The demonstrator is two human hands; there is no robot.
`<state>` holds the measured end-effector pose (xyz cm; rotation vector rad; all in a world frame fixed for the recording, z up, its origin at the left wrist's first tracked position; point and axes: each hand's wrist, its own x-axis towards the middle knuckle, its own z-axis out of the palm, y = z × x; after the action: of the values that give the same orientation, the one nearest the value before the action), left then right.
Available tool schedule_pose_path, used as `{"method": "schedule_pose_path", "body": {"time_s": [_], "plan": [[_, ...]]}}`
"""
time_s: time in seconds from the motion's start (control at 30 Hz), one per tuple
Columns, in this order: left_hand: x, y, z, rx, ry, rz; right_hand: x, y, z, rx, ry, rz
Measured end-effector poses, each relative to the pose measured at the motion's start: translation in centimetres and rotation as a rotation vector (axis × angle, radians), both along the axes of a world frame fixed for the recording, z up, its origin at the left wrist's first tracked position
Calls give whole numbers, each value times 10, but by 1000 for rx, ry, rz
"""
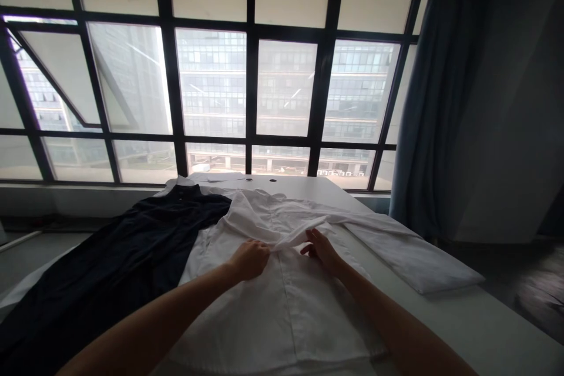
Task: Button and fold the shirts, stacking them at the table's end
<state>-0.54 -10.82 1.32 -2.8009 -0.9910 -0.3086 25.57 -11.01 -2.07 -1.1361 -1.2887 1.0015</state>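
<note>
gripping thin, rumpled white shirt [259, 323]: left hand [251, 258] bunched, right hand [324, 251] pinching; limp dark garment [136, 258] alongside.

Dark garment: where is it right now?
In the head view, the dark garment lies on the left, directly beside the white garment at the person's left hand, its collar end toward the windows.

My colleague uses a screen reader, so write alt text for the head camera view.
A person's left hand grips a white garment spread on a table while the right hand touches it. A dark garment lies to its left, white cloth to its right, windows behind.
</note>
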Motion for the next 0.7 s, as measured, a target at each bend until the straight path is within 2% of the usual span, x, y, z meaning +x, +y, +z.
{"method": "schedule_pose_path", "body": {"time_s": [0.1, 0.17, 0.3, 0.37, 0.43, 0.57, 0.7], "plan": [[-17, 17, 6, -29, -61, 118, 1, -6, 5, -19, -149, -15], [-27, 30, 3, -16, -128, 220, 4, -9, 14, 26, -263, 44], [-39, 54, -4, 56, -182, 352, 12, -13, 48, 259, -416, 281], [-38, 63, -4, 83, -161, 362, 13, -17, 68, 288, -475, 378], [-33, 68, -1, 97, -123, 350, 10, -24, 84, 311, -551, 412], [-24, 70, 5, 125, -44, 309, -7, -41, 96, 311, -784, 284], [-28, 70, 11, 100, 6, 282, -21, -51, 89, 30, -1123, 139]]}}
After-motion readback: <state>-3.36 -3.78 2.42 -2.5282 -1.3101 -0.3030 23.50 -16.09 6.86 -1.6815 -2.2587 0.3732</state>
